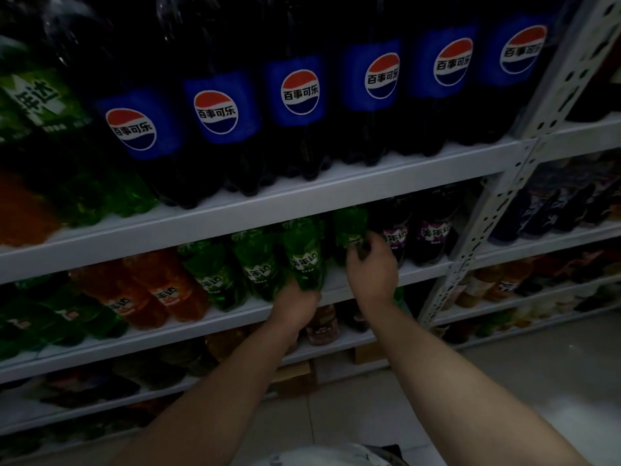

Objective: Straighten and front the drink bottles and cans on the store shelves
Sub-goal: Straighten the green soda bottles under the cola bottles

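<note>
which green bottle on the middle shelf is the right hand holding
The rightmost green bottle, beside the purple-label bottles; the right hand grips it. Its left neighbour is in the left hand.

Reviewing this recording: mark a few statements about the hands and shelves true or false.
1. The left hand holds a green bottle at its base. True.
2. The right hand hangs free and touches nothing. False: it grips a second green bottle.
3. Cola bottles with blue labels stand on the shelf above the hands. True.
4. The drinks just right of the hands are orange. False: those are purple bottles; the orange bottles stand left of the green ones.
</note>
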